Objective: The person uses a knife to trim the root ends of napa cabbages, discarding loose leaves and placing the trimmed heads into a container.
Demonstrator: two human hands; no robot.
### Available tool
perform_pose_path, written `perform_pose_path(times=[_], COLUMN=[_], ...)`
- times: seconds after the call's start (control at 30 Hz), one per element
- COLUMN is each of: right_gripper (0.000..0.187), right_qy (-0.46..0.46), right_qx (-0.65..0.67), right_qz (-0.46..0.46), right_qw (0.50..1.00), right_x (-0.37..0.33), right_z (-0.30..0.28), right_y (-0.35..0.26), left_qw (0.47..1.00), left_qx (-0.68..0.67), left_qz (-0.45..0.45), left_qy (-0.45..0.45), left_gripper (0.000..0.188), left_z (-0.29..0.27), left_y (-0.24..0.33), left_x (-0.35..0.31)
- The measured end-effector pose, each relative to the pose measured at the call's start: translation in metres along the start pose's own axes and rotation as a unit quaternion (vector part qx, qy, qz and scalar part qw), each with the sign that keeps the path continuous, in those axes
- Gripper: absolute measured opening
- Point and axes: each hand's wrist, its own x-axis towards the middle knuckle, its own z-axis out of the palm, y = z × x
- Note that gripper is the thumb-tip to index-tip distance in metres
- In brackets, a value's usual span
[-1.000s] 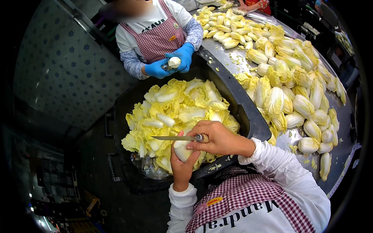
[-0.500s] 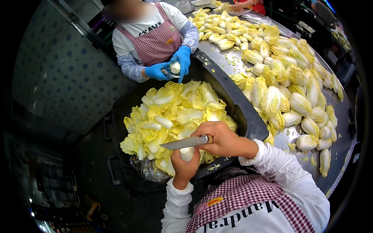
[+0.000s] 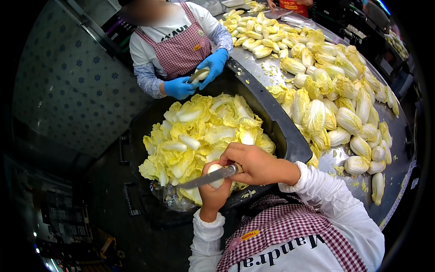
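Observation:
My left hand [image 3: 214,192] is closed around a napa cabbage [image 3: 216,176], its pale cut base turned up and most of it hidden by my fingers. In my right hand [image 3: 256,162] is a knife [image 3: 206,178] with a wooden handle; its blade lies across the cabbage base and points left. Both hands are over the near edge of a black bin [image 3: 283,136], heaped with loose yellow and white cabbage leaves [image 3: 204,129]. Across the bin, a person in blue gloves [image 3: 215,65] holds another cabbage and a knife.
To the right, a metal table [image 3: 333,174] bears a large pile of napa cabbages [image 3: 349,120]. Leaf scraps lie about on it. Another person's hand [image 3: 272,5] shows at its far end. Dark crates [image 3: 355,34] stand at the upper right.
My knife has moved down and left, its blade now tilted across the cabbage base. The person opposite has shifted the gloved hands, and their knife now lies against their cabbage.

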Motion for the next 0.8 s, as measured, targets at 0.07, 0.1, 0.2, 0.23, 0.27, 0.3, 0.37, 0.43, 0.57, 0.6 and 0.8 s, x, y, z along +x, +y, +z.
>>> perform_pose_path(times=[0.07,0.1,0.2,0.23,0.27,0.3,0.37,0.43,0.57,0.6,0.8], right_gripper=[0.031,0.031,0.031,0.031,0.029,0.028,0.026,0.023,0.021,0.021,0.017], right_qy=[-0.005,-0.007,-0.003,-0.001,0.027,0.055,0.063,0.026,0.123,0.132,0.156], right_qx=[0.001,-0.001,0.006,0.011,0.0,-0.01,-0.081,-0.207,-0.121,-0.08,-0.004], right_qz=[-0.003,-0.006,-0.021,-0.029,-0.03,-0.031,0.026,0.151,0.124,0.122,0.146], right_qw=[1.0,1.0,1.0,1.0,0.999,0.998,0.994,0.966,0.977,0.98,0.977], right_x=[-0.002,-0.002,0.0,0.001,0.001,0.001,0.005,0.002,-0.014,-0.018,-0.029], right_z=[0.001,0.001,0.003,0.003,0.003,0.001,-0.004,-0.016,-0.01,-0.007,-0.016], right_y=[0.003,0.007,0.009,0.009,0.008,0.008,0.011,0.022,0.035,0.034,0.013], left_qw=[1.0,1.0,0.997,0.991,0.978,0.888,0.732,0.695,0.719,0.726,0.747], left_qx=[0.007,0.004,-0.053,-0.103,-0.154,-0.396,-0.634,-0.672,-0.646,-0.645,-0.622], left_qz=[-0.007,0.002,-0.034,-0.085,-0.137,-0.234,-0.248,-0.255,-0.251,-0.237,-0.223], left_qy=[-0.001,-0.023,-0.037,-0.008,0.021,0.005,0.014,0.01,0.051,0.034,-0.081], left_gripper=[0.032,0.032,0.03,0.03,0.031,0.048,0.06,0.062,0.057,0.055,0.034], left_z=[0.002,0.002,-0.003,-0.004,-0.006,-0.017,-0.034,-0.042,-0.032,-0.028,-0.025], left_y=[0.007,0.007,0.01,0.012,0.013,-0.003,-0.004,-0.007,0.008,0.009,0.005], left_x=[-0.002,-0.002,0.001,0.005,0.006,0.007,0.011,0.011,0.015,0.017,0.033])
